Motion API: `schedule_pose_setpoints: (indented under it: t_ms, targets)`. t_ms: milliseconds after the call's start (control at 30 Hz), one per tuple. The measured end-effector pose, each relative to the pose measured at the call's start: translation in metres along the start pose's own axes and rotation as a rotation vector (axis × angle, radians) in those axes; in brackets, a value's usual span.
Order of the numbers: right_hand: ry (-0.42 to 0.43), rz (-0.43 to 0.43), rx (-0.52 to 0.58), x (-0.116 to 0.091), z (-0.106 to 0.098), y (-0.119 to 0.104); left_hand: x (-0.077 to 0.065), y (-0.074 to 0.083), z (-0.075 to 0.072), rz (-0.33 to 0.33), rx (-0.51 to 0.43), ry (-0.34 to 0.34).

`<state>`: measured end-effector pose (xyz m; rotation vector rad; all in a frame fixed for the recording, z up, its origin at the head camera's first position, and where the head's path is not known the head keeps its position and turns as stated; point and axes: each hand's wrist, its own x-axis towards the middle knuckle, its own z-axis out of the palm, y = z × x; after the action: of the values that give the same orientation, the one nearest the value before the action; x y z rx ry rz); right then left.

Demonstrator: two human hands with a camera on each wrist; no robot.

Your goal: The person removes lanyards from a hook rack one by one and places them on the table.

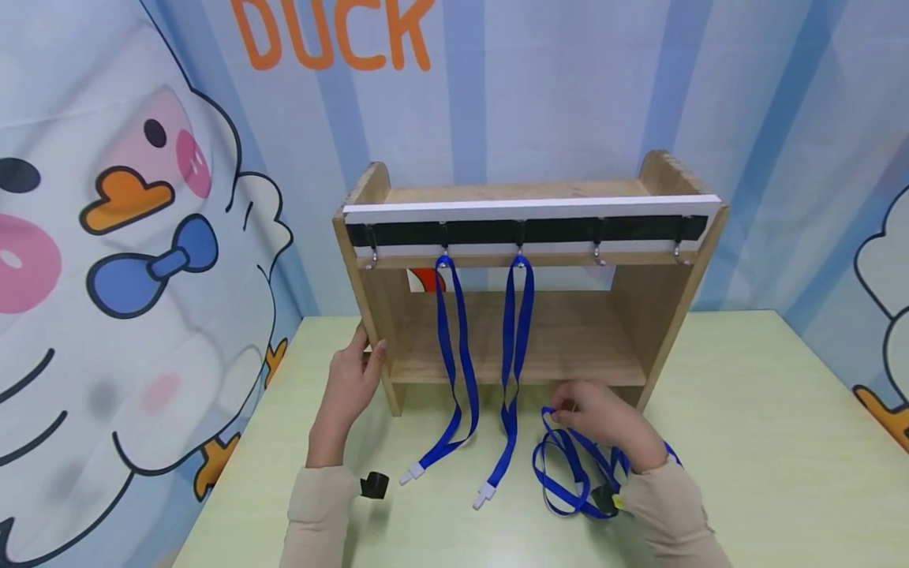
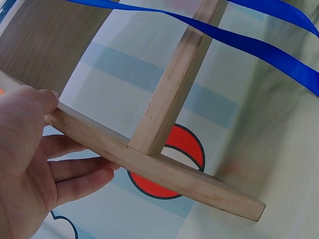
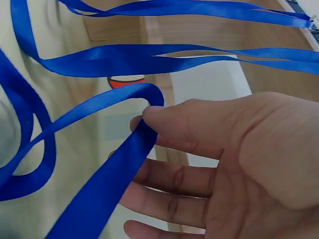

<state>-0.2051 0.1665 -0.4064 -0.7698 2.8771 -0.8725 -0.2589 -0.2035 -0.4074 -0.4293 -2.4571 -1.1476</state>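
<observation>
A small wooden shelf (image 1: 568,335) stands on the table, with my left hand (image 1: 351,383) gripping the edge of its left side panel (image 2: 99,137), thumb on one face and fingers on the other. My right hand (image 1: 604,414) pinches a blue lanyard (image 3: 122,174) between thumb and fingertips, in front of the shelf's lower right. The strap folds over at the pinch. More blue strap (image 1: 561,505) lies in loose loops below this hand, partly hidden by the wrist. Two blue lanyards (image 1: 465,371) (image 1: 509,426) hang from hooks, their white clips (image 1: 412,473) low in front of the shelf.
Across the shelf's top front runs a white rail with a black strip (image 1: 483,231) and several metal hooks. The far-left hook (image 1: 372,256) and two right-hand hooks (image 1: 598,254) (image 1: 678,254) hold no lanyard. A printed duck curtain (image 1: 554,95) stands behind the pale table (image 1: 753,442).
</observation>
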Motion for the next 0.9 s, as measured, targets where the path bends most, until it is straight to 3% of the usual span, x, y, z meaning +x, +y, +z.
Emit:
schedule_pose_setpoints:
  t_ms: [333,567,900]
  targets:
    - [-0.013,-0.045,-0.009,0.004,0.011,0.009,0.0,0.001,0.0,-0.012,0.006,-0.002]
    - [-0.051,0.051,-0.004,0.007,0.015,0.01,0.0,0.002,-0.001,0.008,0.007,0.005]
    - [-0.088,0.097,-0.028,0.008,0.019,0.012,0.0,0.001,-0.001,-0.01,0.01,-0.005]
